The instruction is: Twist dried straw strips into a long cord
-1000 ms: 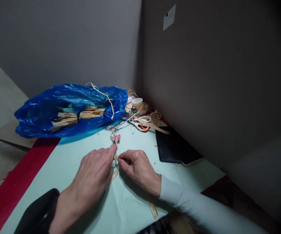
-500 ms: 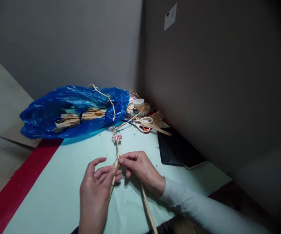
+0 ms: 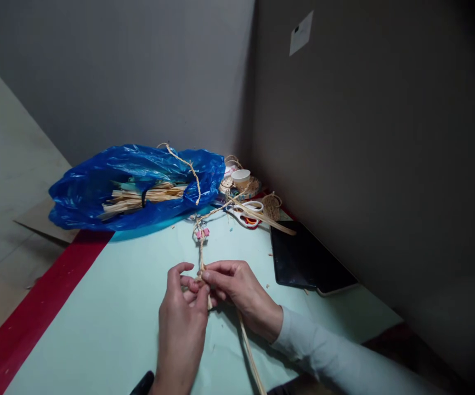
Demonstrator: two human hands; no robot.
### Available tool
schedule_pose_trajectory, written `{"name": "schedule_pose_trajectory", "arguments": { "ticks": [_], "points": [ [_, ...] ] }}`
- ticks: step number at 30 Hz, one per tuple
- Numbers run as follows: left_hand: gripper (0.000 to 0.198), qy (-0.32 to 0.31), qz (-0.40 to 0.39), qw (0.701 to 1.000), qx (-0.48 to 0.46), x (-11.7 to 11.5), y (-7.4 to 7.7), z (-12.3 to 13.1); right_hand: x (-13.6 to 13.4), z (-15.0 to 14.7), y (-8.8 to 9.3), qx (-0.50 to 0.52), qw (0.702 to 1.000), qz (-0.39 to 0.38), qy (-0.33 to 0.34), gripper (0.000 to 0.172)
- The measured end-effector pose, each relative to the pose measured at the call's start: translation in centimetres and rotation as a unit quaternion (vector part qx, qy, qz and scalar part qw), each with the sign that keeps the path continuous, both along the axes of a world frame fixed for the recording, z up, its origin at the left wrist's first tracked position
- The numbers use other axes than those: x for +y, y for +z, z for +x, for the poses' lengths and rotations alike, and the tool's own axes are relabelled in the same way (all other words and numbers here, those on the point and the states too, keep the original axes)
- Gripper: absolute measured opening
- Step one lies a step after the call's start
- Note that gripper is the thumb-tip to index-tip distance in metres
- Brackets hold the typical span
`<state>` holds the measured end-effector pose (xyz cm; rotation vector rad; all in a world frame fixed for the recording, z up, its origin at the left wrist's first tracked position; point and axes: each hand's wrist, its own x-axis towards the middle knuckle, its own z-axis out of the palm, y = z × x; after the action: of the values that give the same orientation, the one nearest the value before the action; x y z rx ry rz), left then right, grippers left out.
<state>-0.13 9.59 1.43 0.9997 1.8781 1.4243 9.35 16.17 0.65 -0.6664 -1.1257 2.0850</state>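
A twisted straw cord (image 3: 202, 253) runs down from a pink clip (image 3: 202, 233) to my fingers. My right hand (image 3: 243, 291) pinches the cord's lower end between thumb and forefinger. Close beside it, my left hand (image 3: 186, 318) grips the straw strands just below, thumb pressed against the fingers, with the forefinger curled above. The two hands' fingertips nearly meet and partly hide the straw. Another straw strand (image 3: 248, 345) hangs from under my right hand toward the table's front edge.
A blue plastic bag (image 3: 81, 192) holds a straw bundle (image 3: 163, 193) at the back left. White-handled scissors (image 3: 243, 213), a white cup (image 3: 241, 176) and a twine ball (image 3: 272, 207) lie near the corner. A black tablet (image 3: 299, 258) rests at the right.
My left hand has moved right, closer to my right hand, and the strands it holds have shifted right. The whole view has shifted slightly.
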Motion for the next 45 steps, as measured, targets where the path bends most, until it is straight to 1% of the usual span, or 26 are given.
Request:
{"name": "schedule_pose_trajectory", "arguments": {
  "ticks": [3,5,6,7,8,9,10,11,12,14,15,16,18,21,23,26,28,30,33,36,40,43,45],
  "points": [
    [0.034,-0.054,-0.033,0.998,0.027,-0.6,0.5,-0.7,0.1,0.0,-0.1,-0.010,1.000,-0.003,0.001,0.038],
    [0.035,-0.085,-0.066,0.992,0.058,-1.3,1.1,-2.0,0.2,0.2,-0.1,-0.035,0.999,0.025,-0.016,0.036],
    [0.035,-0.090,-0.085,0.988,0.090,-1.5,1.5,-2.8,0.3,0.3,0.0,-0.049,0.998,0.040,-0.025,0.033],
    [0.032,-0.090,-0.099,0.980,0.147,-1.6,2.0,-3.7,0.4,0.5,0.0,-0.063,0.996,0.053,-0.031,0.029],
    [0.029,-0.076,-0.086,0.975,0.193,-1.5,2.4,-4.5,0.5,0.6,0.1,-0.073,0.995,0.063,-0.032,0.026],
    [0.029,-0.074,-0.066,0.972,0.214,-1.2,2.9,-5.2,0.6,0.8,0.1,-0.080,0.994,0.067,-0.028,0.024],
    [0.031,-0.090,-0.065,0.973,0.200,-0.8,3.2,-5.7,0.7,0.9,0.1,-0.082,0.994,0.069,-0.024,0.023],
    [0.034,-0.115,-0.063,0.978,0.161,-0.2,3.4,-5.9,0.7,0.9,0.1,-0.081,0.994,0.073,-0.021,0.023],
    [0.036,-0.161,-0.073,0.979,0.099,0.4,3.4,-5.9,0.7,0.9,0.1,-0.079,0.994,0.078,-0.023,0.024],
    [0.032,-0.257,-0.108,0.960,-0.036,1.6,3.2,-5.6,0.8,0.8,-0.1,-0.077,0.992,0.094,-0.037,0.027],
    [0.026,-0.291,-0.118,0.946,-0.082,2.1,3.1,-5.3,0.9,0.7,-0.3,-0.078,0.991,0.104,-0.043,0.029],
    [0.019,-0.313,-0.118,0.936,-0.105,2.4,2.9,-5.0,1.0,0.7,-0.4,-0.081,0.989,0.113,-0.046,0.030],
    [0.010,-0.338,-0.101,0.931,-0.088,2.9,2.7,-4.8,1.1,0.7,-0.4,-0.085,0.988,0.128,-0.035,0.031],
    [0.014,-0.368,-0.100,0.923,-0.049,2.9,2.7,-5.0,1.1,0.8,-0.3,-0.094,0.986,0.137,-0.023,0.028],
    [0.016,-0.362,-0.109,0.924,-0.059,2.8,2.6,-5.1,1.1,0.9,-0.2,-0.114,0.983,0.143,-0.028,0.023],
    [0.021,-0.332,-0.102,0.936,-0.065,2.4,1.9,-5.0,1.1,0.9,-0.3,-0.141,0.978,0.151,-0.021,0.020],
    [0.025,-0.313,-0.092,0.945,-0.020,2.2,1.4,-4.9,1.1,0.8,-0.6,-0.161,0.973,0.165,-0.020,0.020],
    [0.028,-0.297,-0.083,0.950,0.046,1.9,1.0,-4.7,1.2,0.7,-0.9,-0.190,0.963,0.192,-0.026,0.020],
    [0.029,-0.273,-0.083,0.951,0.121,1.7,0.7,-4.5,1.1,0.8,-1.0,-0.231,0.941,0.245,-0.026,0.020],
    [0.026,-0.257,-0.094,0.944,0.182,1.5,0.7,-4.3,0.7,1.1,-0.4,-0.272,0.910,0.314,-0.025,0.023],
    [0.023,-0.244,-0.090,0.932,0.252,1.2,0.5,-4.0,-0.2,1.3,0.2,-0.322,0.854,0.407,-0.036,0.025],
    [0.023,-0.232,-0.082,0.925,0.289,1.1,0.4,-3.9,-0.7,1.3,0.0,-0.362,0.806,0.467,-0.035,0.026],
    [0.025,-0.226,-0.079,0.924,0.299,1.0,0.4,-4.0,-0.9,1.3,-0.2,-0.390,0.767,0.508,-0.031,0.026]
  ]
}}
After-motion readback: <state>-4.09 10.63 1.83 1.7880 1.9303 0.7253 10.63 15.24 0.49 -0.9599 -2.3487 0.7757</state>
